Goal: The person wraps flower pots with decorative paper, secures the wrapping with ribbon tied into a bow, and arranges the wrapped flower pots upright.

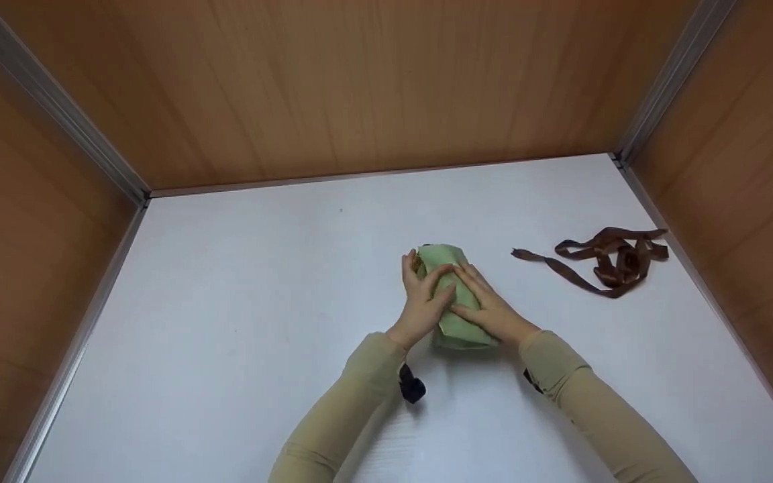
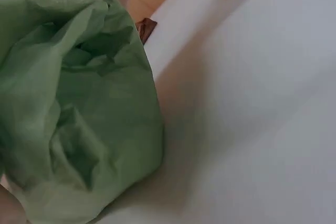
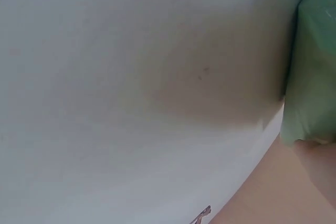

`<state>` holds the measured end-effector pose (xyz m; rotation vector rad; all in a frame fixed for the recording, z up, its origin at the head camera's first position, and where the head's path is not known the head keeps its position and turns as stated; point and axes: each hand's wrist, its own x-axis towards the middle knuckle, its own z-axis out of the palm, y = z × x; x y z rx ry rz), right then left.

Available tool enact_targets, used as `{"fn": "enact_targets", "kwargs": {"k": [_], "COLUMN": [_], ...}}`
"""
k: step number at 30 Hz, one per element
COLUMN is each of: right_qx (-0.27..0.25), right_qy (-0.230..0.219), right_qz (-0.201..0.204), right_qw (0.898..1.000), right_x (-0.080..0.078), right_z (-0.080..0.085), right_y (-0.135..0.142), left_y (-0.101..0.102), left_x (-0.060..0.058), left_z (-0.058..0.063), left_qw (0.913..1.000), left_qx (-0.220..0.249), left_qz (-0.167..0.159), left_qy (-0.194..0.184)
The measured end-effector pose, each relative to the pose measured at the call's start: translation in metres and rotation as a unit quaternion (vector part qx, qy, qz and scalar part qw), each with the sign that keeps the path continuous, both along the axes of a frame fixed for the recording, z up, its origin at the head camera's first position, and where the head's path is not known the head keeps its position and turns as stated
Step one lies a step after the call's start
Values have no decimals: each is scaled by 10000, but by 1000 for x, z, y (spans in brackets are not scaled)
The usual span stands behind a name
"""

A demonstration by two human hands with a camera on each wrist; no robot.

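A package wrapped in creased green paper [image 1: 457, 325] lies on the white table in the head view. My left hand [image 1: 421, 302] holds its left side, the thumb across the top and the fingers along the far left edge. From the right, my right hand [image 1: 490, 312] grips the package, with fingers and thumb spread over its upper face. In the left wrist view, the crumpled folded end of the green paper [image 2: 105, 108] fills the left side. The right wrist view catches a smoother part of the green package [image 3: 315, 77] at its right edge. What the paper wraps is hidden.
A loosely tangled brown ribbon [image 1: 618, 292] lies to the right on the white table [image 1: 239, 288], one end trailing toward the package. Wooden panels [image 1: 386, 87] with grey metal framing rise at the back, left and right.
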<state>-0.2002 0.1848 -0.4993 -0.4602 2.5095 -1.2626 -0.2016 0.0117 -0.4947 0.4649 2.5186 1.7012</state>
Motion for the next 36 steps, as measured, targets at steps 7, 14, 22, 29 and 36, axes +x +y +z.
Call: {"fn": "enact_targets", "kwargs": {"k": [7, 14, 22, 29, 36], "right_qx": [-42, -101, -332, -568, -878], "right_qy": [-243, -447, -278, -447, -589], "right_qz": [-15, 122, 381, 466, 492], "right_qw": [9997, 9989, 9983, 9963, 9932], "right_x": [-2, -3, -1, -2, -3], "right_z": [1, 0, 5, -3, -5], "right_y": [0, -1, 2, 8, 15], "left_y": [-16, -24, -33, -25, -15], "left_x": [-7, -12, -20, -13, -9], "left_z": [27, 41, 17, -5, -15], "left_qw": [8757, 8475, 8917, 9090, 9153], "left_qx": [-4249, -4434, -3338, -3081, -3044], "left_qz": [-1006, -2582, -3011, -2605, -2151], "left_qy": [2063, 1357, 517, 1042, 1528]}}
